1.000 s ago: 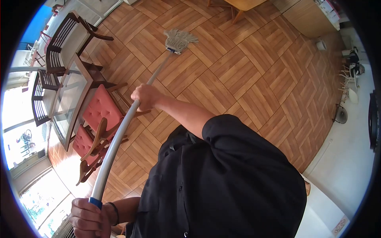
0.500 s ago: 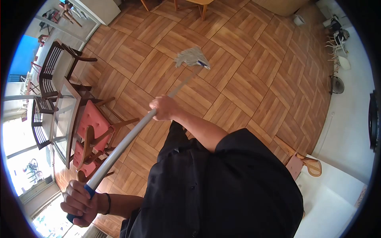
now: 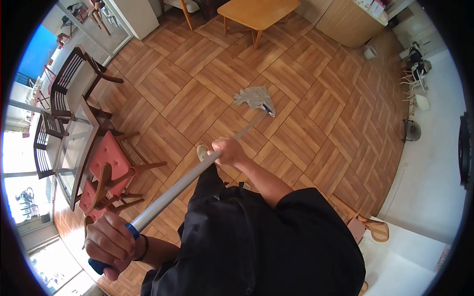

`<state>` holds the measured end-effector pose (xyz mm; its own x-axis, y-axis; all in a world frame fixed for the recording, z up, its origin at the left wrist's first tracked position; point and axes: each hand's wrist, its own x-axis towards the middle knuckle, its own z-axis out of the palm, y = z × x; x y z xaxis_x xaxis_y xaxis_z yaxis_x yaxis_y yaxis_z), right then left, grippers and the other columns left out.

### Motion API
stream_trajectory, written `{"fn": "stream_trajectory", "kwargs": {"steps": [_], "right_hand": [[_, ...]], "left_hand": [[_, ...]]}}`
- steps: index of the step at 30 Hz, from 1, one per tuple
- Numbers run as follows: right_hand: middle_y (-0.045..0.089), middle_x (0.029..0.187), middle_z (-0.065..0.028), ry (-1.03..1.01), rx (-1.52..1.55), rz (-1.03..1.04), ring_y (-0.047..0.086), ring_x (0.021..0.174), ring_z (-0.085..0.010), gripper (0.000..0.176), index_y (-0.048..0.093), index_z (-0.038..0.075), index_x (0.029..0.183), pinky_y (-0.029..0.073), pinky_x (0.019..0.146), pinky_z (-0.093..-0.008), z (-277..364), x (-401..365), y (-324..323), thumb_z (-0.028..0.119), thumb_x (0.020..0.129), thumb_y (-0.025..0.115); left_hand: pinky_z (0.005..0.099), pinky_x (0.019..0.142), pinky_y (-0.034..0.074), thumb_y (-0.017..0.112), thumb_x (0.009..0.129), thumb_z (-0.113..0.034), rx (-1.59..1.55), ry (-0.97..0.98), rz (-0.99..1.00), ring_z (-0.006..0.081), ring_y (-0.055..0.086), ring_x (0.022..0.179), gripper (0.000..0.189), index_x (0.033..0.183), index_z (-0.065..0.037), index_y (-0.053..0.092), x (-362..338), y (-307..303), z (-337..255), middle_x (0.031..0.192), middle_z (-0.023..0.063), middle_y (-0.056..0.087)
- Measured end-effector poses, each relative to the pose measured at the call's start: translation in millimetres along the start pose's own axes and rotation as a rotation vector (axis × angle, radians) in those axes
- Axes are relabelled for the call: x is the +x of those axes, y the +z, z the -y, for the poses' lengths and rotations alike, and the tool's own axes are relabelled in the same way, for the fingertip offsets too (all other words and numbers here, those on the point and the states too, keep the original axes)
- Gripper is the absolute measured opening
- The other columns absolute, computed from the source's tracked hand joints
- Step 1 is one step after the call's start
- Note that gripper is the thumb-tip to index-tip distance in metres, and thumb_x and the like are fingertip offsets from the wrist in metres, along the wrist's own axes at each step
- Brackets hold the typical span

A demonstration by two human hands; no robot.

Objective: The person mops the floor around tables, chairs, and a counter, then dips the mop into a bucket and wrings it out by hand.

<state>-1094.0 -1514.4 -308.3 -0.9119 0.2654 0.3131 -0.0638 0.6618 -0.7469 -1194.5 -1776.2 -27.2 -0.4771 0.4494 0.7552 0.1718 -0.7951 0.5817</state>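
A mop with a long grey handle (image 3: 175, 190) slants across the view from lower left to upper right. My left hand (image 3: 112, 244), with a dark band at the wrist, is closed around its blue and dark top end. Farther down the shaft, my right hand (image 3: 227, 151) grips the handle with the fingers wrapped round. The grey string mop head (image 3: 254, 97) lies spread on the wood-patterned floor (image 3: 192, 108), its strings pointing left of the blue-and-white clamp. One shoe (image 3: 202, 152) shows just left of my right hand.
On the left are red-cushioned chairs (image 3: 111, 160), a glass-topped table (image 3: 76, 143) and a dark slatted bench (image 3: 66, 81). A low wooden table (image 3: 257, 14) stands ahead. A wooden counter (image 3: 340, 22) and a white bin (image 3: 370, 52) are beyond, with a fan (image 3: 412, 130) by the right wall.
The mop head has moved right and nearer to me in the view. Both hands have shifted right with the handle, still gripping it. More of the low table and counter shows.
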Motion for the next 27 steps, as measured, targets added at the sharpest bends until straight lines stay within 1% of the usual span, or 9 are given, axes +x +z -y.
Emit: {"fn": "stream_trajectory", "kwargs": {"steps": [5,8,9,12,20,21,24,26,27], "right_hand": [[0.051,0.058,-0.0125,0.066,-0.051,0.007,0.053,0.059,-0.0348,0.04,0.045,0.006,0.058,0.04,0.055,-0.0454,-12,54,3,0.027,0.079,0.071],[0.05,0.057,-0.0128,0.091,-0.062,0.028,0.052,0.057,-0.0349,0.041,0.045,0.006,0.058,0.039,0.054,-0.0453,-22,95,8,0.028,0.079,0.073],[0.05,0.056,-0.013,0.109,-0.061,0.044,0.052,0.057,-0.035,0.041,0.045,0.006,0.058,0.039,0.054,-0.0452,-24,108,10,0.028,0.079,0.073],[0.053,0.059,-0.0132,0.169,-0.092,0.085,0.053,0.058,-0.0369,0.042,0.047,0.007,0.059,0.04,0.055,-0.046,-35,151,23,0.033,0.08,0.073],[0.054,0.056,-0.015,0.224,-0.088,0.076,0.055,0.058,-0.0387,0.043,0.05,0.007,0.058,0.042,0.053,-0.0461,-58,257,40,0.036,0.077,0.075],[0.048,0.052,-0.0153,0.191,-0.093,0.064,0.05,0.053,-0.0369,0.047,0.044,0.007,0.055,0.038,0.051,-0.0439,-65,270,44,0.032,0.078,0.077],[0.051,0.055,-0.0107,0.183,-0.087,0.164,0.053,0.051,-0.0293,0.04,0.049,0.007,0.061,0.041,0.052,-0.0397,-89,317,45,0.027,0.076,0.08],[0.054,0.06,-0.0065,0.275,0.131,0.182,0.054,0.055,-0.0215,0.033,0.054,0.006,0.072,0.042,0.054,-0.0361,-101,354,45,0.024,0.074,0.082],[0.056,0.062,-0.0044,0.32,0.242,0.187,0.055,0.056,-0.0176,0.031,0.056,0.006,0.078,0.043,0.055,-0.0343,-106,378,44,0.022,0.073,0.083]], "left_hand": [[0.0224,0.044,0.044,0.078,0.085,-0.023,-0.145,0.001,0.149,0.011,0.053,0.038,0.032,0.072,-0.009,0.052,62,-51,35,0.05,-0.0002,0.056],[0.0177,0.043,0.041,0.076,0.085,-0.024,-0.235,-0.003,0.18,0.0059,0.051,0.036,0.033,0.068,-0.014,0.05,102,-85,63,0.048,-0.0055,0.053],[0.018,0.043,0.04,0.076,0.086,-0.025,-0.266,0.012,0.209,0.0062,0.05,0.036,0.033,0.07,-0.014,0.05,112,-101,72,0.048,-0.0047,0.054],[0.0276,0.046,0.045,0.077,0.086,-0.022,-0.27,-0.04,0.263,0.0158,0.057,0.044,0.031,0.079,-0.004,0.053,144,-155,87,0.057,0.0056,0.059],[0.0252,0.043,0.041,0.073,0.09,-0.033,-0.171,-0.078,-0.031,0.0107,0.053,0.039,0.037,0.077,-0.01,0.047,214,-236,147,0.051,-0.0006,0.053],[0.0255,0.044,0.042,0.072,0.091,-0.033,-0.166,-0.081,-0.056,0.0108,0.053,0.039,0.036,0.079,-0.01,0.046,223,-248,155,0.051,-0.0008,0.053],[0.0265,0.047,0.043,0.067,0.094,-0.031,-0.125,-0.089,-0.132,0.0114,0.054,0.041,0.032,0.085,-0.011,0.045,257,-286,189,0.053,-0.0013,0.052],[0.0271,0.05,0.045,0.064,0.096,-0.03,-0.069,-0.102,-0.177,0.0123,0.055,0.043,0.029,0.088,-0.011,0.043,288,-316,217,0.055,-0.0012,0.052],[0.0282,0.057,0.046,0.055,0.099,-0.029,-0.089,-0.102,-0.117,0.0132,0.053,0.053,0.023,0.098,-0.008,0.046,303,-337,232,0.065,0.0008,0.051]]}}
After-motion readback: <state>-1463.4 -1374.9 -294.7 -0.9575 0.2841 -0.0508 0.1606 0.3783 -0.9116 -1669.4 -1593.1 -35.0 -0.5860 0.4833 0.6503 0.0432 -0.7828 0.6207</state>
